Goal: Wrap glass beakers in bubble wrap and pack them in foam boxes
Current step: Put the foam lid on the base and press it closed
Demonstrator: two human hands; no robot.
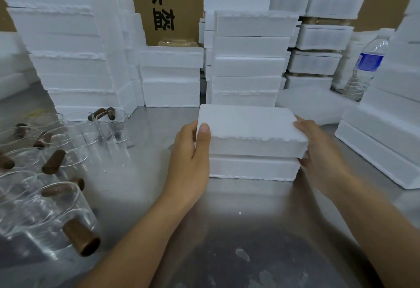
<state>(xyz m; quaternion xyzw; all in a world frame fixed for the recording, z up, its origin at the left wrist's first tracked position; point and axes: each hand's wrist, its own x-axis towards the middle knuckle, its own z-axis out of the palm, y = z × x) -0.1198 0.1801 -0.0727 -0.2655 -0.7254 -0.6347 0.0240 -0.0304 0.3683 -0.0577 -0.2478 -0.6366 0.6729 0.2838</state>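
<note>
My fingers (203, 132) clamp both short ends of the foam box (252, 142) mid-counter (145, 174): light, stiff, crumbly-edged, so I grip gently.

Matt white foam box (252, 142), edges crumbly and rough, sits on a dull-sheened brushed metal table (147, 174). Clear glossy glass beakers (68, 149) carry brown wood-like handles (80, 237). Behind: matt brown cardboard (159, 4), a clear plastic bottle (366, 65).

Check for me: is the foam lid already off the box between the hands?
No, the foam lid sits on the box, gripped by the left hand and right hand.
</note>
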